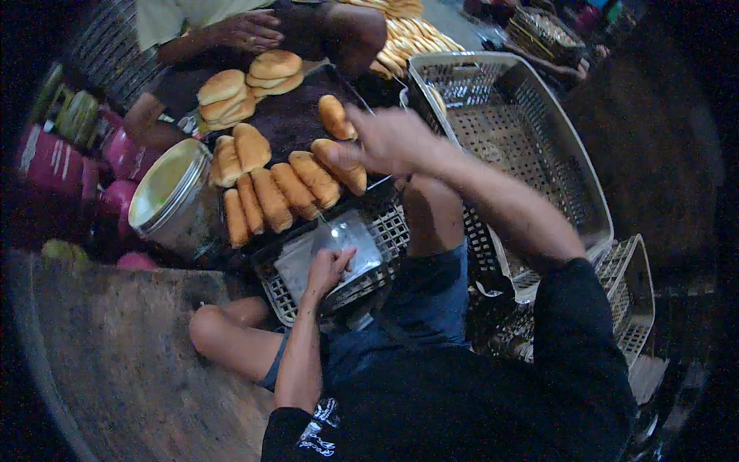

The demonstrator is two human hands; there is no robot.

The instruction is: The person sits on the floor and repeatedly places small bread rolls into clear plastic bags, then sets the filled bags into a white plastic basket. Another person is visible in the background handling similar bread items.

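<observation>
My left hand [330, 270] rests with curled fingers on a stack of clear plastic bags [361, 242], and the top bag is bunched up at the fingers. The stack lies on an upturned-looking plastic crate [283, 297] in front of my lap. My right hand [392, 138], blurred by motion, reaches over the far tray. Its fingertips meet a short bread roll [332, 112], and the thumb overlaps a long bread roll [352, 173]; whether it grips either is unclear. Several long golden rolls [271, 199] lie side by side along the dark tray's [294, 127] near edge.
Stacked round buns [222, 95] stand on the tray's far side. Beyond sits another person, a hand [248, 32] on their leg. A white bucket [173, 190] stands left, a large perforated crate [496, 133] right. More bread [404, 43] is piled behind.
</observation>
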